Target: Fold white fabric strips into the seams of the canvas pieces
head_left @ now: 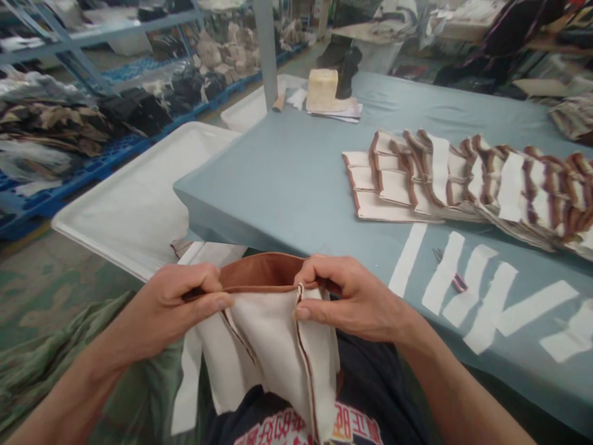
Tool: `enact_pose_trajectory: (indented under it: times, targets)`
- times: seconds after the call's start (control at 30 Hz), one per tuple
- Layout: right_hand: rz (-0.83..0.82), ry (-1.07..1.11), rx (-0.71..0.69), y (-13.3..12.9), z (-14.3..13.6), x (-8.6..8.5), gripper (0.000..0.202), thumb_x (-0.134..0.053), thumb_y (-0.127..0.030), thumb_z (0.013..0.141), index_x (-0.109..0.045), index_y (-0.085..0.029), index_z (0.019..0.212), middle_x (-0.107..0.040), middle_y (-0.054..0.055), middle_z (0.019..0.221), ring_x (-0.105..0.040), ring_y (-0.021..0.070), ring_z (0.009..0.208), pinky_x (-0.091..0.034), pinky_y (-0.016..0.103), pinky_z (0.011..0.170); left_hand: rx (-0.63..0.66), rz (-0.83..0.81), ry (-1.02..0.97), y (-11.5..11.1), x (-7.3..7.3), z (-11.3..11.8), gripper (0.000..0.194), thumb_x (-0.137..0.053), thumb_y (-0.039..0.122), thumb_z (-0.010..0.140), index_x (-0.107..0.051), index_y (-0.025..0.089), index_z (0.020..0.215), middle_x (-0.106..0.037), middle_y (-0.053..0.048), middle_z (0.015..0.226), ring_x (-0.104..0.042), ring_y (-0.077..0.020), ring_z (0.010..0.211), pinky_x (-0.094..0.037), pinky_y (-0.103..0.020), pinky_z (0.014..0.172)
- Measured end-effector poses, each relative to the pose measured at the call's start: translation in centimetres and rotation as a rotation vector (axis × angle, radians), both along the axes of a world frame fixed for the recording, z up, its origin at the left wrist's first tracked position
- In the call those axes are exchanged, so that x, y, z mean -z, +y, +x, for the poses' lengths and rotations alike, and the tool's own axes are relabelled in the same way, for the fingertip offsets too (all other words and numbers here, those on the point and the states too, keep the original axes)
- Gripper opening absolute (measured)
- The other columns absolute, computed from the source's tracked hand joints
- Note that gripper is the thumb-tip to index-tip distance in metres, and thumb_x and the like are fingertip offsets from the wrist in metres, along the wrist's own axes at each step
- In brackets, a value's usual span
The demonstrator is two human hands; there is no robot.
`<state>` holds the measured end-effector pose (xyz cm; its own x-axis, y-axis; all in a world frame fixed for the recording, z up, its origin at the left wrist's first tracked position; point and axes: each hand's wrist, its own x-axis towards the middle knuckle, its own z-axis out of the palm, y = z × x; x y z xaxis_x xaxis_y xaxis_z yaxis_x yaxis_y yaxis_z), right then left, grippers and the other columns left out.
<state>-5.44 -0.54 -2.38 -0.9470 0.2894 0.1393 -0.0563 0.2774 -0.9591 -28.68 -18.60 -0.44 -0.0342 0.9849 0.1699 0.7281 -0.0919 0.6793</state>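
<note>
In front of my body hangs a white fabric piece (pixel 271 330) with brown trim and a brown inner side, its top edge spread between both hands. My left hand (pixel 185 303) pinches that edge at the left, thumb on the outside. At the right, my right hand (pixel 345 296) grips the edge by a seam lined in dark brown, thumb in front. The seam runs down from the right thumb. The fingers behind the fabric are partly hidden. A white strip (pixel 188 383) dangles below my left hand.
A blue-covered table (pixel 287 179) carries a row of similar brown-trimmed fabric pieces (pixel 463 179). Several white strips (pixel 491 306) lie near its front edge, with a small purple-handled tool (pixel 458 283) among them. A white tray (pixel 125 198) stands left of the table, before loaded shelves.
</note>
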Motion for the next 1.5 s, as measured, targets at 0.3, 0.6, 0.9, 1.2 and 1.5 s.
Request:
enact_pose_trajectory:
  times: [0.3,0.6,0.9,1.2,1.5]
  targets:
    - [-0.078,-0.032,0.022,-1.3,-0.4,-0.3,0.015,-0.076,-0.024,0.09,-0.063,-0.019,0.093,-0.059,-0.004,0.078,-0.05,0.0109,0.069,-0.039,0.023,0.062,0.113,-0.149,-0.148,2.7,0.9,0.9,0.023,-0.069,0.041,0.094,-0.073,0.02,0.102,-0.077,-0.002,0.096,-0.068,-0.018,0.085,-0.051,-0.025,0.077]
    - [-0.043,0.038,0.052,-2.4,0.2,-0.6,0.015,-0.064,-0.015,0.093,-0.054,-0.021,0.102,-0.064,-0.002,0.089,-0.058,0.0118,0.076,-0.047,0.024,0.07,0.182,-0.264,-0.409,4.8,-0.2,3.6,0.016,-0.077,0.031,0.088,-0.073,0.017,0.082,-0.059,0.006,0.072,-0.05,-0.0098,0.066,-0.036,-0.021,0.06]
    - [0.044,0.08,0.12,-2.8,0.3,-0.1,0.012,-0.063,-0.014,0.093,-0.056,-0.02,0.102,-0.063,-0.001,0.091,-0.059,0.0115,0.078,-0.046,0.024,0.073,0.128,-0.276,-0.377,4.9,-0.1,4.1,0.011,-0.069,0.023,0.088,-0.073,0.017,0.079,-0.063,0.006,0.068,-0.052,-0.0085,0.062,-0.04,-0.018,0.059]
    - [0.261,0.098,0.225,-2.7,-0.3,0.3,0.006,-0.059,-0.013,0.083,-0.063,-0.017,0.083,-0.06,-0.004,0.069,-0.048,0.0096,0.058,-0.041,0.026,0.064,0.205,-0.181,-0.159,4.2,-1.5,3.4,0.015,-0.062,0.015,0.093,-0.077,0.018,0.091,-0.076,0.005,0.077,-0.066,-0.0084,0.067,-0.047,-0.017,0.065]
    - [0.307,0.135,0.277,-2.4,-0.9,1.0,0.009,-0.058,-0.016,0.086,-0.061,-0.019,0.078,-0.062,-0.003,0.067,-0.051,0.01,0.057,-0.04,0.025,0.06,0.177,-0.029,0.161,4.2,-2.1,3.6,0.018,-0.061,0.013,0.093,-0.078,0.016,0.096,-0.08,0.001,0.08,-0.072,-0.0107,0.068,-0.045,-0.021,0.065]
